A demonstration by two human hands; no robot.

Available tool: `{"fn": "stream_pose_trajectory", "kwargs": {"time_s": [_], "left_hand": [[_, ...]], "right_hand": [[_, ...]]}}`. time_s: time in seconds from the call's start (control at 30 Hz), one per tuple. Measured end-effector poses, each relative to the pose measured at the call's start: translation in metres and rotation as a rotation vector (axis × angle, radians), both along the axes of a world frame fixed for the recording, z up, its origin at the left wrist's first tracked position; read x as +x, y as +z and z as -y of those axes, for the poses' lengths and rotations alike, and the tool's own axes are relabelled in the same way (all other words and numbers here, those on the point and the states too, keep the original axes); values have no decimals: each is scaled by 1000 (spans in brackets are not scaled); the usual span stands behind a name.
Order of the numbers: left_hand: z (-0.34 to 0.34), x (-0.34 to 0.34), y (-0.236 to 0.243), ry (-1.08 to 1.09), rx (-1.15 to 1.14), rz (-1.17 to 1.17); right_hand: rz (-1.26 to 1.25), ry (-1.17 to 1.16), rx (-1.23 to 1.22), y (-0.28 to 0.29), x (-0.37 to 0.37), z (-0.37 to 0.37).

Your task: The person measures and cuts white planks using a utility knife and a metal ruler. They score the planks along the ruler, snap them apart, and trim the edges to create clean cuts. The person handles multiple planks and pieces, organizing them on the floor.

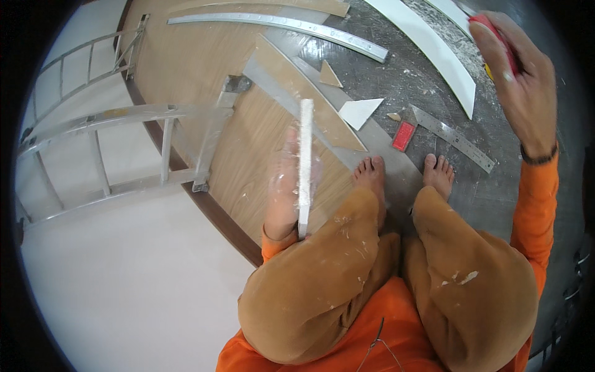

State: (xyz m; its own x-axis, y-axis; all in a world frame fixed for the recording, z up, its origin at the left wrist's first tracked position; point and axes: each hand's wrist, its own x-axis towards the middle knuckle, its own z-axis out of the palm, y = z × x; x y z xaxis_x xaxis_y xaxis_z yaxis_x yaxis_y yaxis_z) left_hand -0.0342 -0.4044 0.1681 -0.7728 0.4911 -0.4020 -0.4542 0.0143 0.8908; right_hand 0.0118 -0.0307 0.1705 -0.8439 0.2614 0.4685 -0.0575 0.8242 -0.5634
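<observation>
Held a narrow white board piece (305,152) near-upright and edge-on in the left hand (283,180), at centre of view; saw a partly closed grasp around it, finger detail lost to blur. Gripped a red-handled tool (498,44) in the right hand (524,84), fingers curled firmly round it, raised at upper right, well apart from the board piece; could not tell the state of its working end. Listed on the dark floor (477,201): one metal square (455,140) with red stock; one brown triangular offcut (330,74); one long white strip (437,53). Listed near the square: one white offcut (361,113). Judged the step in hand as handling of board for trimming, without tool contact. Judged any further trim to call for firm support and fingers clear of the tool.
</observation>
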Motion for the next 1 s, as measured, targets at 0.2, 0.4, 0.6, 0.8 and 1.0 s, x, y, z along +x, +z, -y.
{"fn": "stream_pose_trajectory", "kwargs": {"time_s": [0.2,0.4,0.6,0.8,1.0], "left_hand": [[-19,8,7,121,-73,-51],[-16,-3,9,-1,-235,-12],[-19,-8,4,-137,-300,-27],[-15,-16,-26,-221,-343,-531],[-23,-121,41,-460,848,119]], "right_hand": [[152,279,-161,38,7,62],[207,336,-175,27,7,68],[277,407,-211,32,8,68],[389,264,-524,13,3,50],[385,87,-62,-155,22,32]]}}
